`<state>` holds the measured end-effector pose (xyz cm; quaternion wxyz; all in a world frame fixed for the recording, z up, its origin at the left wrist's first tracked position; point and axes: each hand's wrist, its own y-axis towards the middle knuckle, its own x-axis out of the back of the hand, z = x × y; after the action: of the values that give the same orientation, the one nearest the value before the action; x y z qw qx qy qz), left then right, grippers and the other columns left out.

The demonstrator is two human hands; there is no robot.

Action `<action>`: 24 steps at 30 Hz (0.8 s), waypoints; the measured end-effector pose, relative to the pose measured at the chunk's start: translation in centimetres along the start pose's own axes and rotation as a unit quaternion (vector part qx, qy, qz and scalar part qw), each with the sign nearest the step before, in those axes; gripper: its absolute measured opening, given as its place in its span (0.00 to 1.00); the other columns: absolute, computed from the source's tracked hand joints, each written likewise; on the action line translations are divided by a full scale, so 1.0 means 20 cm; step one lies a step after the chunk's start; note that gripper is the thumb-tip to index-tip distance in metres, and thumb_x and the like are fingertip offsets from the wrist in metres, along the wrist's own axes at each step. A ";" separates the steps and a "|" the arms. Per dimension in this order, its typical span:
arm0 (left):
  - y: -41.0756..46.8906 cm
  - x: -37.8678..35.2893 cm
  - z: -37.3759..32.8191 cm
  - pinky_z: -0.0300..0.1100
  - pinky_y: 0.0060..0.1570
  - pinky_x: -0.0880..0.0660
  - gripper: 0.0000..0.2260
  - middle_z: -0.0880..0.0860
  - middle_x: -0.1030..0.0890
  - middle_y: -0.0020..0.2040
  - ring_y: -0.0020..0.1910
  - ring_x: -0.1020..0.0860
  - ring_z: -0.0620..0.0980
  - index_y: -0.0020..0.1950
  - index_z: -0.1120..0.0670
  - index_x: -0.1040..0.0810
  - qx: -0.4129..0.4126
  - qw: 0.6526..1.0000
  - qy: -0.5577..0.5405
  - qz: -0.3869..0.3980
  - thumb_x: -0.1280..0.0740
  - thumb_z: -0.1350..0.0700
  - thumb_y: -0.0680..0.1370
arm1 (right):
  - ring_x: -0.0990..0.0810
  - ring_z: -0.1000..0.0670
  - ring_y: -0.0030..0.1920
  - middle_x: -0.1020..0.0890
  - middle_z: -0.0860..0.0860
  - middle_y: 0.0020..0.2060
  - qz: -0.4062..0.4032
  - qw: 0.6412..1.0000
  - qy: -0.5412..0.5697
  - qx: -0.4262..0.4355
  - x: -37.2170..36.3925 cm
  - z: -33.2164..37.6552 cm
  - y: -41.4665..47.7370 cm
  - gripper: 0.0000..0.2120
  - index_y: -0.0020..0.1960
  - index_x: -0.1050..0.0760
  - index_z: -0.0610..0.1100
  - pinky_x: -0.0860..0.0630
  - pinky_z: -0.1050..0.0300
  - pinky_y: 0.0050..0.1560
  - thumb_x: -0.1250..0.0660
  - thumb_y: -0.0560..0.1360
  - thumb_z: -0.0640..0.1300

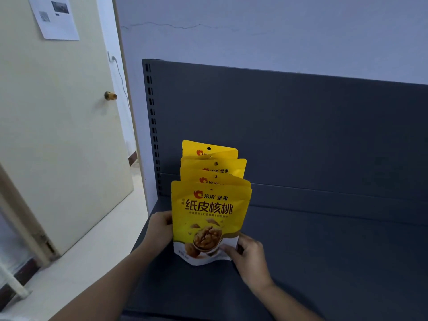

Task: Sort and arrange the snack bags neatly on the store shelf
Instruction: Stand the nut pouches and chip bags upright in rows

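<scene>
- Looking down on a dark grey store shelf (324,251), filling the right half of the view, with a tall back panel (289,126) and a slotted upright (152,126) at the left end.
- Backing onto a pale wall (254,31) carrying a thin crack near the top.
- Flanking the shelf on the left: a cream door (58,135), hanging open over a light floor.
- Standing upright near the left end of the shelf deck: a row of yellow snack bags (213,163) — three tops showing, one behind another, reaching back toward the back panel.
- Heading that row: a front snack bag (208,216), yellow with a walnut picture, facing the camera; sitting on the deck or just above it, hard telling which.
- Gripping the left edge of the front snack bag: the left hand (159,228), fingers curling round behind the pouch.
- Pinching the lower right corner: the right hand (250,256), thumb pressing on the printed face, fingers tucking behind.
- Hanging high on the door: a printed paper sheet (55,17).
- Sticking out near the door's edge: a brass knob (110,95).
</scene>
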<state>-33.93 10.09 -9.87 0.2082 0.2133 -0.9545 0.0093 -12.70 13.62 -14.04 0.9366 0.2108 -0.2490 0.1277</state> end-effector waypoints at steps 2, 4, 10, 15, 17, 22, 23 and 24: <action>-0.01 0.01 -0.01 0.25 0.28 0.29 0.15 0.36 0.21 0.26 0.29 0.23 0.31 0.34 0.51 0.23 0.005 1.000 -0.005 0.020 0.34 0.69 0.75 | 0.26 0.62 0.34 0.25 0.68 0.31 0.009 1.000 -0.007 0.002 0.01 0.01 -0.01 0.21 0.32 0.35 0.59 0.38 0.71 0.30 0.26 0.70 0.41; -0.03 0.04 -0.02 0.24 0.29 0.29 0.14 0.38 0.20 0.28 0.31 0.22 0.32 0.37 0.50 0.23 0.003 0.999 0.001 0.039 0.34 0.68 0.75 | 0.26 0.62 0.35 0.25 0.67 0.31 0.020 1.000 -0.007 -0.001 0.02 0.02 -0.03 0.20 0.31 0.34 0.57 0.37 0.71 0.30 0.26 0.70 0.41; -0.08 0.13 0.10 0.28 0.38 0.33 0.06 0.47 0.20 0.43 0.42 0.24 0.42 0.47 0.53 0.22 -0.011 0.992 0.126 0.024 0.34 0.63 0.76 | 0.29 0.56 0.33 0.29 0.53 0.30 0.033 0.999 -0.007 -0.024 0.05 0.00 -0.07 0.14 0.35 0.31 0.51 0.37 0.67 0.32 0.26 0.70 0.42; -0.13 0.17 0.13 0.34 0.34 0.32 0.06 0.47 0.22 0.35 0.34 0.26 0.43 0.37 0.53 0.24 0.002 0.961 0.237 0.145 0.32 0.62 0.72 | 0.25 0.52 0.39 0.22 0.51 0.38 0.037 0.999 -0.007 -0.027 0.11 -0.01 -0.10 0.12 0.44 0.26 0.53 0.31 0.66 0.38 0.25 0.69 0.41; -0.15 0.18 0.11 0.36 0.35 0.32 0.08 0.47 0.24 0.32 0.32 0.27 0.43 0.34 0.53 0.26 0.016 0.947 0.254 0.198 0.31 0.58 0.72 | 0.26 0.53 0.40 0.23 0.53 0.38 0.038 0.999 -0.015 -0.032 0.14 -0.01 -0.12 0.12 0.46 0.26 0.52 0.31 0.68 0.40 0.25 0.68 0.42; -0.27 0.07 -0.07 0.32 0.35 0.29 0.11 0.47 0.22 0.29 0.31 0.25 0.40 0.33 0.53 0.23 0.003 0.895 0.217 0.390 0.30 0.53 0.75 | 0.25 0.53 0.47 0.26 0.56 0.42 0.059 0.995 -0.062 -0.046 0.27 -0.05 -0.16 0.14 0.50 0.28 0.51 0.33 0.72 0.46 0.27 0.70 0.42; -0.30 0.00 -0.11 0.33 0.36 0.28 0.09 0.48 0.21 0.32 0.33 0.24 0.40 0.36 0.54 0.22 -0.017 0.893 0.180 0.412 0.31 0.54 0.76 | 0.26 0.54 0.48 0.26 0.56 0.43 0.061 0.994 -0.075 -0.043 0.32 -0.07 -0.17 0.13 0.51 0.27 0.50 0.33 0.73 0.48 0.27 0.71 0.42; -0.31 -0.09 -0.15 0.33 0.39 0.28 0.06 0.48 0.20 0.35 0.36 0.23 0.40 0.40 0.55 0.20 -0.047 0.894 0.153 0.419 0.31 0.55 0.76 | 0.26 0.54 0.49 0.26 0.55 0.44 0.060 0.993 -0.089 -0.040 0.39 -0.09 -0.19 0.12 0.52 0.26 0.48 0.33 0.73 0.49 0.27 0.71 0.42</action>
<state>-28.59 5.47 -8.30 0.3383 -0.2210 -0.9109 0.0837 -4.20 12.19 -12.66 0.9089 0.1685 -0.3485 0.1549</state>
